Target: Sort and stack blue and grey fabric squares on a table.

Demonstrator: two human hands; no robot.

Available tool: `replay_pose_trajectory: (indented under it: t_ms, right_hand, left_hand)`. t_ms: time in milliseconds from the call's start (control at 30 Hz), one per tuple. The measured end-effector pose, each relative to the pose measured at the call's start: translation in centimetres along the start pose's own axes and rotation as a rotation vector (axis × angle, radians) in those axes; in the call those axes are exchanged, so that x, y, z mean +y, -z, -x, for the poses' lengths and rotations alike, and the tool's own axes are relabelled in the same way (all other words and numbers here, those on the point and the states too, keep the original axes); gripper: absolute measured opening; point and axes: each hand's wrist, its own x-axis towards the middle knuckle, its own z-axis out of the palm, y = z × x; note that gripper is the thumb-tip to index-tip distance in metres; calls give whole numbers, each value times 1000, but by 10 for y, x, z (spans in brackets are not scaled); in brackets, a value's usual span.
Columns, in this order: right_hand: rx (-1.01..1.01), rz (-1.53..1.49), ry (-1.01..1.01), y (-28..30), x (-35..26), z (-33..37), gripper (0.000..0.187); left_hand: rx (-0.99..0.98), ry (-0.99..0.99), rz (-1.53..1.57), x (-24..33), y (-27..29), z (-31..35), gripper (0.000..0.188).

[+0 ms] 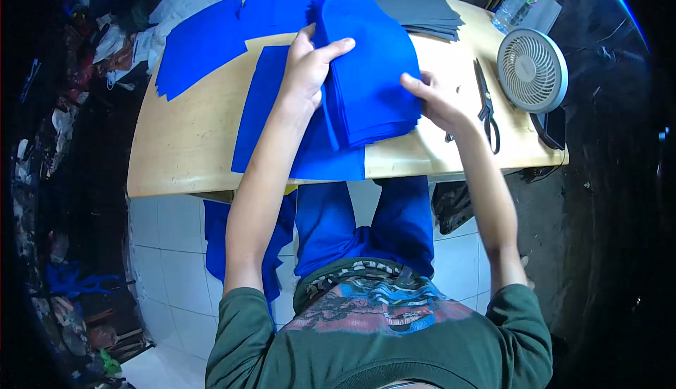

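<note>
Between my two hands is a stack of blue cut fabric pieces [373, 65], raised a little off the table and with several layers showing at its lower edge. My left hand [310, 65] grips the stack's left side, thumb on top and fingers underneath. At the right edge, my right hand [438, 100] holds the stack with its thumb on top; its other fingers are partly hidden. Below the stack, a flat blue fabric piece [257, 128] lies on the table near the front edge.
More blue fabric [201, 47] and a dark grey fabric stack [408, 5] lie along the wooden table's [183, 135] far side. At right are black scissors [486, 107], a round fan [531, 68], a dark phone-like object [549, 128] and a plastic bottle [520, 0].
</note>
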Motion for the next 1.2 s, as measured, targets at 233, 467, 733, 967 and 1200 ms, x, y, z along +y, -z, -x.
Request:
replay_pose_trajectory:
  t_ms: [233, 467, 733, 967, 1200]
  right_hand:
    - [237, -8, 276, -3, -32, -7, 49]
    - [604, 715, 714, -41, -79, 18, 28]
    - [348, 1467, 1416, -14, -36, -12, 34]
    - [164, 1611, 1369, -19, 8, -16, 46]
    - [14, 1404, 812, -19, 32, -7, 74]
  left_hand:
    - [-272, -252, 2, 15, -21, 12, 60]
    - [-46, -515, -223, 8, -5, -3, 49]
    - [-55, 266, 526, 26, 27, 23, 51]
    - [16, 505, 186, 18, 67, 29, 59]
    - [14, 404, -455, 20, 70, 37, 68]
